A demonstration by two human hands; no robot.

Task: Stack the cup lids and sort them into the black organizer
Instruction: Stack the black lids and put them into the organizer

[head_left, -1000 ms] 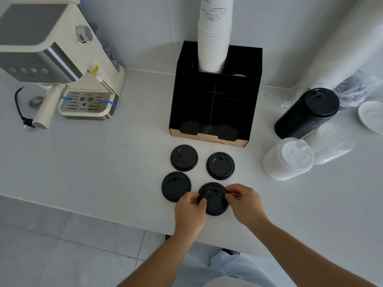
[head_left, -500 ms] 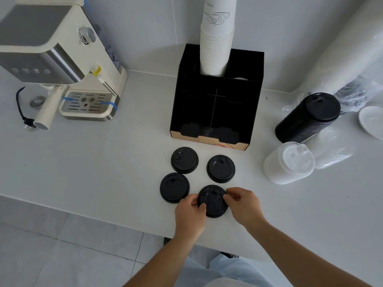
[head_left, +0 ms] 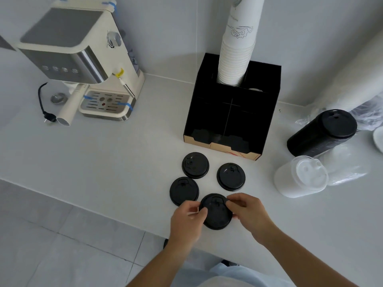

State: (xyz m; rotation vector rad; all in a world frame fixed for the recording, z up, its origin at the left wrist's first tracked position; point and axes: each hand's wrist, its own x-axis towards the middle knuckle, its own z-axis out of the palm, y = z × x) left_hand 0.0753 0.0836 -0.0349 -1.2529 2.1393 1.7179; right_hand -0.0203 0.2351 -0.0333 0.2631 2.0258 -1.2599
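Note:
Several black cup lids lie flat on the white counter in front of the black organizer [head_left: 232, 112]. The nearest black lid [head_left: 216, 213] sits close to the counter's front edge. My left hand [head_left: 187, 221] pinches its left rim and my right hand [head_left: 247, 212] pinches its right rim. Apart from it lie a left lid [head_left: 184, 191], a far-left lid [head_left: 195, 165] and a right lid [head_left: 231, 176]. The organizer's lower front compartments are dark, and their contents are hard to make out.
A tall stack of white paper cups [head_left: 238, 50] stands in the organizer's top. A cream coffee machine [head_left: 83, 65] is at the back left. A black sleeve of lids [head_left: 321, 133] and a white sleeve of lids [head_left: 300, 179] lie to the right.
Both hands keep their hold on the nearest lid, which stays in about the same spot. The camera has shifted slightly; the other lids have not moved.

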